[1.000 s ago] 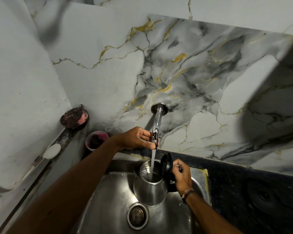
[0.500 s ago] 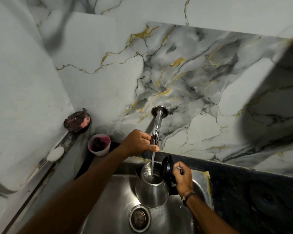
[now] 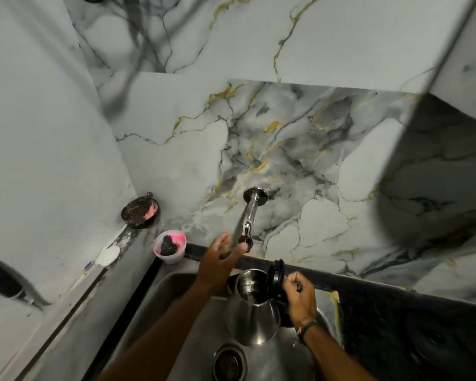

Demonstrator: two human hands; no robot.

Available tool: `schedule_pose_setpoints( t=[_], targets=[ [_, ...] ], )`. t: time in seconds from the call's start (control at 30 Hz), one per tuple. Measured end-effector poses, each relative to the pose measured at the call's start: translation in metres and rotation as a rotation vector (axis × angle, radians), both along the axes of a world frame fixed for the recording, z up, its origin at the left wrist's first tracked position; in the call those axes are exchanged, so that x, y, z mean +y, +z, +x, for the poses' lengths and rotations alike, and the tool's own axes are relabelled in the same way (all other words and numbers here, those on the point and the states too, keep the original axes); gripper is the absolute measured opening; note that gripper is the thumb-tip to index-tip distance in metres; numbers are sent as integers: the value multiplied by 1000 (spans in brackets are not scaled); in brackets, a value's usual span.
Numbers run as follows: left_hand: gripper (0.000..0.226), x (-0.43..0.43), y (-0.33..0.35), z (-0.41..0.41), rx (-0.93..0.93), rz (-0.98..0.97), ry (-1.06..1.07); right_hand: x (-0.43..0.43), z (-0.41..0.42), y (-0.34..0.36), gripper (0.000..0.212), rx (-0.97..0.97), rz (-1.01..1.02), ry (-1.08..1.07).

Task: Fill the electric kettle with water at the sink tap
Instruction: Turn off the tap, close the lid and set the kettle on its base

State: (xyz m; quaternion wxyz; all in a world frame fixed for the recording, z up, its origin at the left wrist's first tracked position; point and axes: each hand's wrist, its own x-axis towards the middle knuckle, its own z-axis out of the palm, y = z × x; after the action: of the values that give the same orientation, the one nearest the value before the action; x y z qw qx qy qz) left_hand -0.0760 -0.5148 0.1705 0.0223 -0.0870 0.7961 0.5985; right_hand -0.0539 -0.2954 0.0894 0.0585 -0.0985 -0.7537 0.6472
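Note:
A steel electric kettle (image 3: 252,314) stands upright in the steel sink (image 3: 160,312), below the tap, its black lid (image 3: 276,273) flipped up. My right hand (image 3: 300,298) is shut on the kettle's black handle, which it mostly hides. A chrome tap (image 3: 250,213) comes out of the marble wall. My left hand (image 3: 217,261) is blurred just below and left of the tap's end, fingers spread, holding nothing. No stream of water shows under the tap. Water glints inside the kettle.
The sink drain (image 3: 228,362) lies in front of the kettle. A pink-stained white cup (image 3: 170,247) and a dark round dish (image 3: 140,213) sit at the back left corner. A white oval object (image 3: 107,255) lies on the left ledge. Dark counter (image 3: 396,325) runs to the right.
My left hand has come off the tap's end and opened. The water stream seen earlier is gone. The view has tilted up; the kettle stays under the tap in my right hand.

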Motion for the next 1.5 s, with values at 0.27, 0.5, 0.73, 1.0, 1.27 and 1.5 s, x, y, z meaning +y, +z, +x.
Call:
schedule_pose_setpoints(
  t=[0.27,0.5,0.73,1.0,1.27,1.5],
  targets=[
    [129,28,-72,100,-152,41,-305,56,34,31,39,60,-17,37],
    [132,161,-93,142,123,239,-146,148,76,49,42,97,-61,53],
    [128,271,-83,161,153,99,-14,262,87,63,44,54,-1,113],
    [129,396,-73,139,158,-73,-52,388,72,83,47,-150,119,145],
    [141,473,-83,119,122,-131,-66,441,51,94,76,-377,597,98],
    [136,503,-96,104,127,-57,-34,451,33,93,88,-420,832,56]
  ],
)
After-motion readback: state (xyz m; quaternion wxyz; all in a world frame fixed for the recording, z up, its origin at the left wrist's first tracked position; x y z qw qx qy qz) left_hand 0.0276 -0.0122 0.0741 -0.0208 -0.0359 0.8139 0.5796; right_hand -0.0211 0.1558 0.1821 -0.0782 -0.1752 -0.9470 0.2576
